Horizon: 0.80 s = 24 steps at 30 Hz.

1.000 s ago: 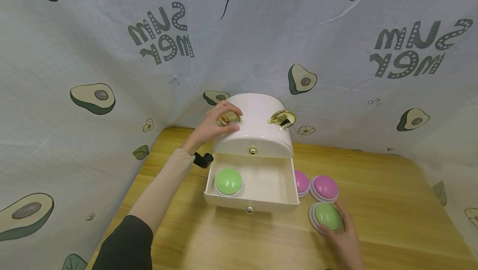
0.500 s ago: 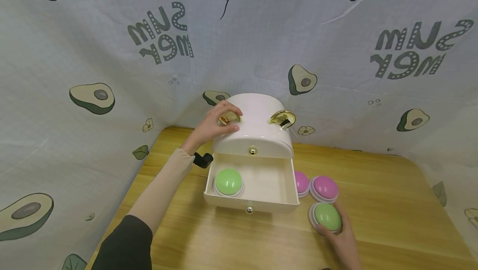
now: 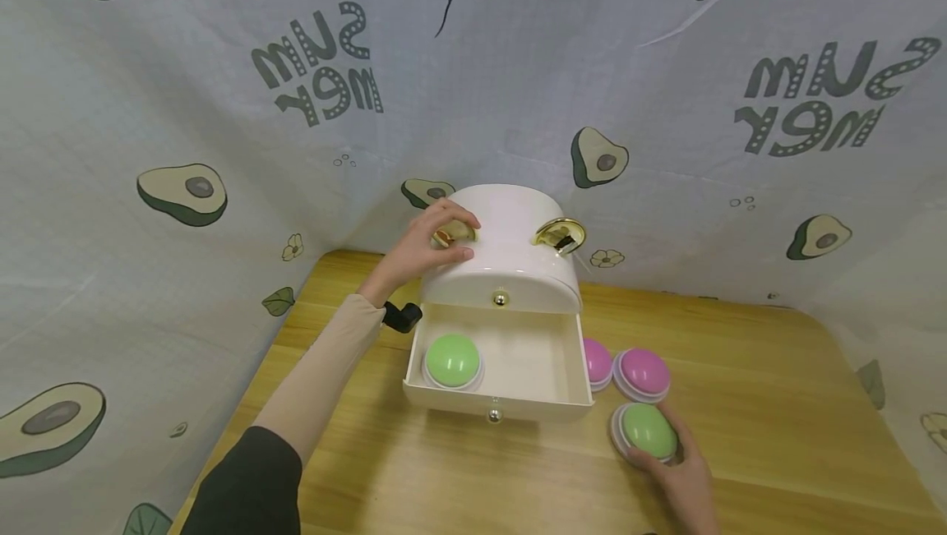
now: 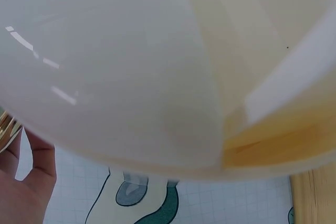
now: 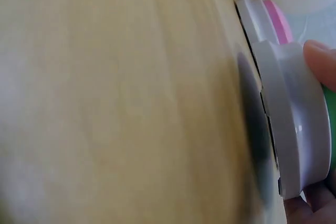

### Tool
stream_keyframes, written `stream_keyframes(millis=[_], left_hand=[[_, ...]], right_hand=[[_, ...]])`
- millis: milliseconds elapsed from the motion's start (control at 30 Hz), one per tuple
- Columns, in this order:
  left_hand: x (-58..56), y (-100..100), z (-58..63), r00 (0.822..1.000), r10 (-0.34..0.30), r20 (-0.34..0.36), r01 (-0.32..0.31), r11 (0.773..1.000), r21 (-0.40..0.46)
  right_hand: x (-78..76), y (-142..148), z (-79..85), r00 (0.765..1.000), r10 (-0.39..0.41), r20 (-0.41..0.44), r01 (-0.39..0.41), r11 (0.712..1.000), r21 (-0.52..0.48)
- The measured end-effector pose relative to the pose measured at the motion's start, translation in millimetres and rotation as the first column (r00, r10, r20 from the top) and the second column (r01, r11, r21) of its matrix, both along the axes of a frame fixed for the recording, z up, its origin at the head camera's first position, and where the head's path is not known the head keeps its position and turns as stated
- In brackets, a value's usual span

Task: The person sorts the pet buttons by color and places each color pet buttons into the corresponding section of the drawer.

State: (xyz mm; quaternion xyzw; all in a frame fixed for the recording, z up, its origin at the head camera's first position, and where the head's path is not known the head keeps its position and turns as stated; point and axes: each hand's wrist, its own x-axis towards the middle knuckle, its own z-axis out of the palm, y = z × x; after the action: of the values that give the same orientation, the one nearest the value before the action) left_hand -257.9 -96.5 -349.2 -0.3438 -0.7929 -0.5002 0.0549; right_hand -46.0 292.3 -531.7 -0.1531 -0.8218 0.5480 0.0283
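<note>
A white round-topped box (image 3: 506, 227) with two gold ears stands at the back of the table, its lower drawer (image 3: 533, 354) pulled out. My left hand (image 3: 422, 249) curls thumb and fingers round the box's left gold ear (image 3: 457, 232). Inside the drawer, at the left, sits a green domed button (image 3: 453, 360) on a white base. To the right of the drawer, my right hand (image 3: 684, 473) grips another green domed button (image 3: 648, 430) by its sides. In the right wrist view this button's white base (image 5: 296, 119) shows, with fingers at its rim.
Two pink domed buttons lie right of the drawer; the right one (image 3: 645, 372) is just behind the held green button, and the other (image 3: 596, 362) is partly hidden by the drawer wall. A printed cloth (image 3: 473, 108) hangs behind the wooden table (image 3: 777, 403).
My right hand's thumb and fingers have settled slightly further round the green button, which has barely moved. The left hand, box and drawer look the same.
</note>
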Motion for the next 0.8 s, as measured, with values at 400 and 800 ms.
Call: stream_keyframes(millis=[400, 800], left_hand=[[1.7, -1.5, 0.4, 1.000, 0.001, 0.009, -0.001, 1.000, 0.013], [0.6, -0.4, -1.0, 1.000, 0.004, 0.000, -0.004, 1.000, 0.014]], right_hand=[[-1.2, -3.2, 29.9, 0.993, 0.060, -0.101, -0.060, 0.998, 0.002], [-4.2, -10.2, 67.5, 0.969, 0.091, -0.231, -0.100, 0.995, -0.024]])
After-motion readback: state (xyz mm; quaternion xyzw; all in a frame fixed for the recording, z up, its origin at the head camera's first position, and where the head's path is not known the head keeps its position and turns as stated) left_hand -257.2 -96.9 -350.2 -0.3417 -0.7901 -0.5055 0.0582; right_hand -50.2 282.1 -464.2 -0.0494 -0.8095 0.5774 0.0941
